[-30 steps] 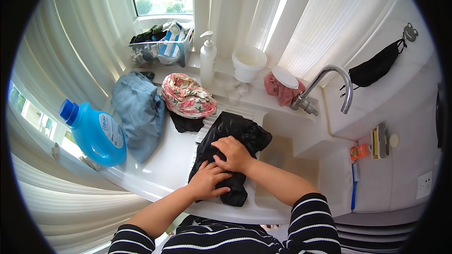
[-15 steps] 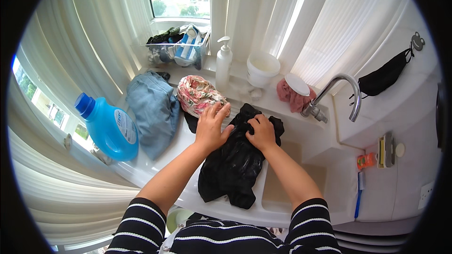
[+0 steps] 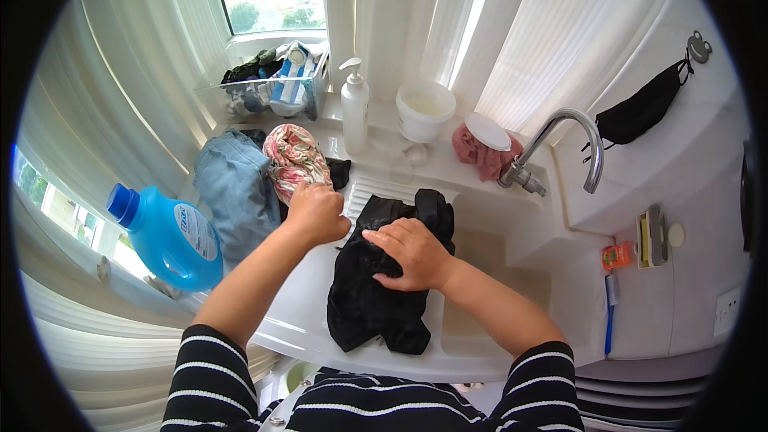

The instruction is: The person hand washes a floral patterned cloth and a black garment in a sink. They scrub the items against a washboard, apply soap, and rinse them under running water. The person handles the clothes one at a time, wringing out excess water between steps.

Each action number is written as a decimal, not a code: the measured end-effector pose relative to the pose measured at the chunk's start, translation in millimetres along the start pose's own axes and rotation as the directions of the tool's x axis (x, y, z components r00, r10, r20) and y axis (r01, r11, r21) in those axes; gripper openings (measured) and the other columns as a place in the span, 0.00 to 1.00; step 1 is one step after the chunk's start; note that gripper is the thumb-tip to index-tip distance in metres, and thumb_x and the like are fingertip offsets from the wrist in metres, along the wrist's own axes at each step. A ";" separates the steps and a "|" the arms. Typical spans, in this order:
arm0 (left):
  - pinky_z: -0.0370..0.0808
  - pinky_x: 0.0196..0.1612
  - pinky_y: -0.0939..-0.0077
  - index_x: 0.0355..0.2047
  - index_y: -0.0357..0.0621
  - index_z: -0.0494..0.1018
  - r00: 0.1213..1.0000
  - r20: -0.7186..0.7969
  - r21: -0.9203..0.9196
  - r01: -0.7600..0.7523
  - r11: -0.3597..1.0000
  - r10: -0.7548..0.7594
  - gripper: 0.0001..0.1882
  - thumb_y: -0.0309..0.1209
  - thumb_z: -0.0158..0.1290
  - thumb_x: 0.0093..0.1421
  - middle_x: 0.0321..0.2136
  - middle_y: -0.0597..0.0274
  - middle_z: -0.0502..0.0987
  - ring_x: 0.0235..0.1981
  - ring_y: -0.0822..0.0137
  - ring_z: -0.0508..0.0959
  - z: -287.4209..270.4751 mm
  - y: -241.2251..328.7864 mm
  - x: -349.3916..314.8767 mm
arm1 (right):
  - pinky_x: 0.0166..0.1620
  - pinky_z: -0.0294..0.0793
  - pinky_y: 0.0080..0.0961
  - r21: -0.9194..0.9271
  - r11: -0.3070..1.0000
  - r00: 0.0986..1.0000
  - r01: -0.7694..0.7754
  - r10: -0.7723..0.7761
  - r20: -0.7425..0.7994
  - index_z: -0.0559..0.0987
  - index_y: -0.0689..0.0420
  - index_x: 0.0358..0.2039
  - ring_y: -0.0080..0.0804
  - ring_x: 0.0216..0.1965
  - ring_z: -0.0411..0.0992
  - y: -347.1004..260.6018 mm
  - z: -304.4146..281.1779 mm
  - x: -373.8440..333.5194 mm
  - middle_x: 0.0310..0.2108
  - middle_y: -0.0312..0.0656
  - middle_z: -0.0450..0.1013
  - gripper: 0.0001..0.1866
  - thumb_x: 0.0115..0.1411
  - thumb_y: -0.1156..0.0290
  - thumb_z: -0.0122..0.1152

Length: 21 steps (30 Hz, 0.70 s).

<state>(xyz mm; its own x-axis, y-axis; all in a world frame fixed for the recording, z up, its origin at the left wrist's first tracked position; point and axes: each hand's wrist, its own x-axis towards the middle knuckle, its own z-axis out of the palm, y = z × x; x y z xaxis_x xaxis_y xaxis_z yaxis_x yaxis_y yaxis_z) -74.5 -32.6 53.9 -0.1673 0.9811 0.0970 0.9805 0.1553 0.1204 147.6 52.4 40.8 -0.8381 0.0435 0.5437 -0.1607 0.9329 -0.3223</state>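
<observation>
A person in a black short-sleeved top with white stripes bends over a white laundry sink [image 3: 280, 316], both bare hands on wet-looking fabric. The right hand [image 3: 412, 252] lies palm down on a crumpled black garment [image 3: 368, 296], its thumb apart from the fingers and its grip loose. The garment is spread over the sink's ridged washboard section [image 3: 374, 186], just left of the deep white basin [image 3: 520, 272], its upper right part reaching the basin's edge. The left hand [image 3: 318, 214] is curled into a fist against the lower edge of a bunched cream cloth with pink and green floral print [image 3: 292, 156]; whether fabric is clamped inside the fist cannot be told. A small black cloth [image 3: 339, 172] pokes out on the right of the floral cloth, and a pale blue garment [image 3: 232, 172] is heaped against its left. A bright blue plastic bottle with a dark blue cap [image 3: 180, 252] stands at the far left. Along the back ledge are a clear plastic bin of mixed items [image 3: 320, 88], a white pump bottle [image 3: 354, 116], a round white tub [image 3: 428, 116] and a dusty-pink cloth [image 3: 472, 156] topped by a white oval disc [image 3: 488, 132], near a curved chrome faucet [image 3: 572, 116]. On the right-hand wall, a black fabric mask [image 3: 644, 108] hangs from a grey hook [image 3: 699, 48].
</observation>
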 end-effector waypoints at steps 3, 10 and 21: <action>0.76 0.33 0.61 0.18 0.45 0.75 0.987 -0.151 -0.313 0.008 0.950 -0.058 0.06 0.33 0.58 0.43 0.22 0.55 0.77 0.29 0.53 0.79 19.9 53.3 -52.8 | 0.58 0.52 0.70 -0.301 0.925 0.959 -0.232 0.269 0.090 0.77 0.41 0.51 0.52 0.66 0.49 -5.2 30.3 -44.1 0.65 0.42 0.57 0.32 0.44 0.46 0.67; 0.51 0.61 0.29 0.61 0.62 0.66 0.991 0.117 -0.190 -0.042 0.981 0.065 0.32 0.56 0.50 0.59 0.68 0.49 0.52 0.68 0.39 0.49 75.2 83.0 -97.7 | 0.42 0.74 0.43 -0.261 0.556 0.613 -0.789 0.743 -0.268 0.78 0.56 0.39 0.46 0.44 0.71 124.7 35.2 -16.7 0.45 0.46 0.70 0.21 0.46 0.58 0.63; 0.46 0.63 0.30 0.61 0.62 0.67 0.994 0.098 -0.249 -0.017 0.968 0.043 0.32 0.58 0.50 0.58 0.67 0.50 0.53 0.69 0.42 0.47 80.8 79.1 -99.1 | 0.35 0.78 0.38 -0.331 0.805 0.870 -0.492 0.441 -0.220 0.76 0.55 0.34 0.43 0.39 0.73 75.4 54.6 -20.7 0.45 0.41 0.71 0.17 0.45 0.60 0.65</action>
<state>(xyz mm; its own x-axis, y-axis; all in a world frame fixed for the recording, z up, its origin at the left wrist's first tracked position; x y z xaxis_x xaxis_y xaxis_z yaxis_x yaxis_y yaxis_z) 28.0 -108.2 -26.1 -0.1145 0.9934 0.0052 0.9267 0.1049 0.3610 124.4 102.3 -37.0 -0.6854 0.5282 0.5012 0.4555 0.8480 -0.2709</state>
